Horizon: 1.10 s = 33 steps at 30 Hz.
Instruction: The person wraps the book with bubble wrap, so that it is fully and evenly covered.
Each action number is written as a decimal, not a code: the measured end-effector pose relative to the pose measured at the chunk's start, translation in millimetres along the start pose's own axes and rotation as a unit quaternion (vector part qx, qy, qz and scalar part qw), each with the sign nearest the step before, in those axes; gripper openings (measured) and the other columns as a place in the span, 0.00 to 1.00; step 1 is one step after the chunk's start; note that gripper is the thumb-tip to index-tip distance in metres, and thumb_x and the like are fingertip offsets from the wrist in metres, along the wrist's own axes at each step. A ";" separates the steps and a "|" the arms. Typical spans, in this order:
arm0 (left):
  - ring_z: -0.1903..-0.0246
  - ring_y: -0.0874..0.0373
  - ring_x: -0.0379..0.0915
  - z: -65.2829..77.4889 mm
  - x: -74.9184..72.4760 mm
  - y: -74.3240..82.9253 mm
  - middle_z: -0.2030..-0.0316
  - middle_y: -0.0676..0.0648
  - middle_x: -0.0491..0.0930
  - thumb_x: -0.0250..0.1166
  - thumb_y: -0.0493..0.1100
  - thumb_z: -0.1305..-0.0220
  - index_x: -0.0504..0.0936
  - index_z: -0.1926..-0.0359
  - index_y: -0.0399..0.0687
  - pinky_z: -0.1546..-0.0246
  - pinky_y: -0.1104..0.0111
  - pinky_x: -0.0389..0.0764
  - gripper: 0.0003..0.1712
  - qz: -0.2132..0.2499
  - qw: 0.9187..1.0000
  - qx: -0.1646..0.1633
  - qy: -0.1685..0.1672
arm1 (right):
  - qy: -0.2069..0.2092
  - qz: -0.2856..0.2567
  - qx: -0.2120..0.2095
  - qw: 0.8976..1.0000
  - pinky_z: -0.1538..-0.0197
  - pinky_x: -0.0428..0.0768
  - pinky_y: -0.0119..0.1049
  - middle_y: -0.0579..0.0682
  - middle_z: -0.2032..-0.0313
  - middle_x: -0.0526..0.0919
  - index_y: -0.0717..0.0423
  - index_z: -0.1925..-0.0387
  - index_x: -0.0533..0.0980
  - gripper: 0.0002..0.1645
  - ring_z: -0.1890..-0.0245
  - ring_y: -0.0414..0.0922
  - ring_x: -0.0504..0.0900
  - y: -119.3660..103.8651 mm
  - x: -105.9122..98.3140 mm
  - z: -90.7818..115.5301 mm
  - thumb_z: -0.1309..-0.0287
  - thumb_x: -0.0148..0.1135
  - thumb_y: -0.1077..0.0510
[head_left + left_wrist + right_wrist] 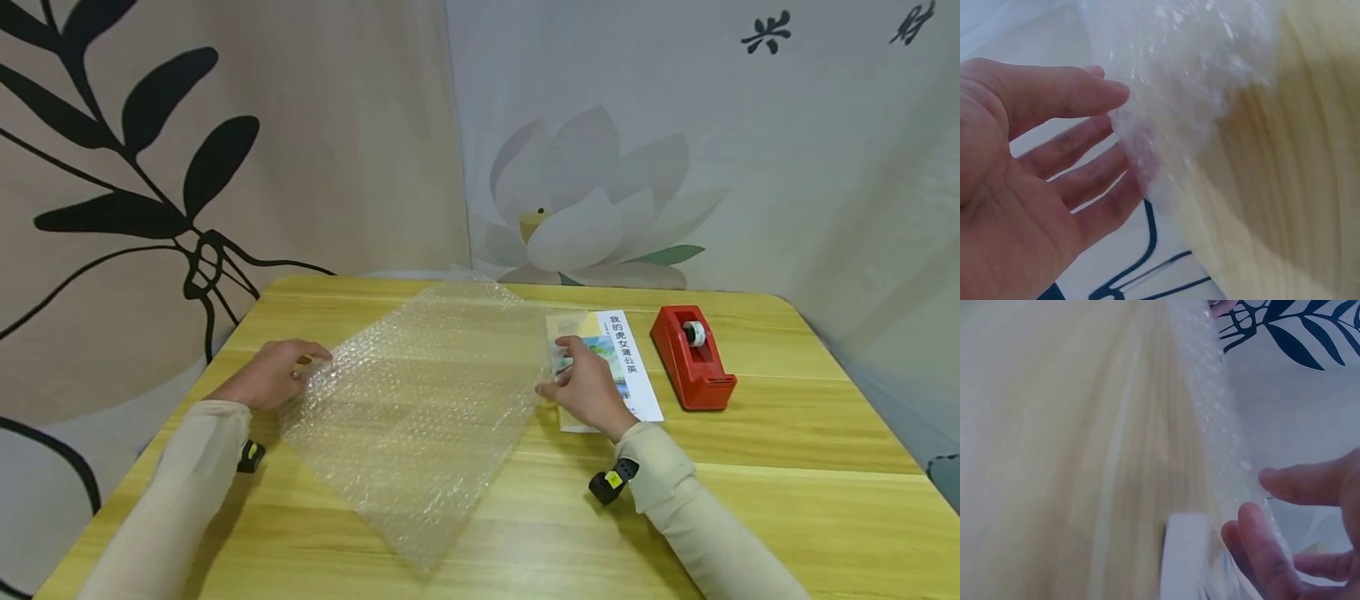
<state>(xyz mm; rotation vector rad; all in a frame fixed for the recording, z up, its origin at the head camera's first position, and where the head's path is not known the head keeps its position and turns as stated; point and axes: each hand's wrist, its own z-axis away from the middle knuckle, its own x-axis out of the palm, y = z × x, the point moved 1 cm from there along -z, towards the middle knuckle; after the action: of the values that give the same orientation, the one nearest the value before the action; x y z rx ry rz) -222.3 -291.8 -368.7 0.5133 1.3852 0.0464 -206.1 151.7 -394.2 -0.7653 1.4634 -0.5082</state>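
Observation:
A clear sheet of bubble wrap (420, 392) spans the space between both hands above the table, one corner pointing toward the near edge. At its left corner my left hand (273, 373) pinches the wrap; in the left wrist view the thumb (1100, 94) lies on the near side, other fingertips partly behind the plastic. My right hand (588, 387) holds the opposite edge between thumb and fingers, seen also in the right wrist view beside the bubble wrap (1216, 419). Beneath that hand lies a book (637, 375) with a white strip and a picture cover, partly hidden by hand and wrap.
Right of the book stands a red tape dispenser (693, 362) with a small roll in it. The wooden table (787, 517) ends at a curtain printed with a lotus (600, 200) and dark leaves (165, 100).

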 end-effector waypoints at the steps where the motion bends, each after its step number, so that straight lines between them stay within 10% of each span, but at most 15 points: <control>1: 0.43 0.31 0.75 0.8 -0.2 1.8 0.38 0.28 0.75 0.62 0.23 0.40 0.79 0.41 0.38 0.48 0.45 0.82 0.25 -0.005 1.000 0.003 0.006 | 0.001 0.002 -0.002 1.000 0.59 0.84 0.43 0.64 0.39 0.75 0.62 0.30 0.62 0.46 0.66 0.46 0.85 1.0 -1.5 0.0 0.46 0.74 0.58; 11: 0.33 0.30 0.65 4.0 -5.3 22.4 0.35 0.31 0.72 0.62 0.30 0.35 0.77 0.39 0.37 0.34 0.37 0.69 0.22 -0.010 0.999 0.005 0.052 | 0.014 0.006 0.024 1.000 0.57 0.83 0.45 0.63 0.38 0.75 0.62 0.30 0.60 0.45 0.66 0.46 0.86 7.8 -19.6 1.7 0.43 0.71 0.54; 20: 0.41 0.37 0.76 7.2 -9.4 54.4 0.39 0.36 0.78 0.60 0.34 0.32 0.78 0.39 0.39 0.46 0.47 0.82 0.20 0.052 0.992 0.062 0.097 | 0.025 -0.003 0.042 0.999 0.65 0.86 0.37 0.66 0.35 0.72 0.63 0.30 0.59 0.44 0.66 0.48 0.87 13.8 -41.8 5.8 0.40 0.70 0.54; 33: 0.37 0.42 0.76 -9.8 10.8 97.4 0.37 0.39 0.78 0.60 0.35 0.30 0.76 0.36 0.40 0.43 0.51 0.82 0.22 0.142 0.980 0.125 0.056 | 0.020 0.019 0.036 0.999 0.57 0.87 0.42 0.64 0.34 0.72 0.60 0.30 0.61 0.42 0.54 0.56 0.83 26.5 -67.4 17.8 0.39 0.69 0.51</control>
<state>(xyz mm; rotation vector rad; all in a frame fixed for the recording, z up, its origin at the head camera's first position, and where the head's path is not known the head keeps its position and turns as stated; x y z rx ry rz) -203.7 -198.5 -343.3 0.9298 1.4258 0.1346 -197.1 221.0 -368.1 -0.6720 1.4850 -0.5468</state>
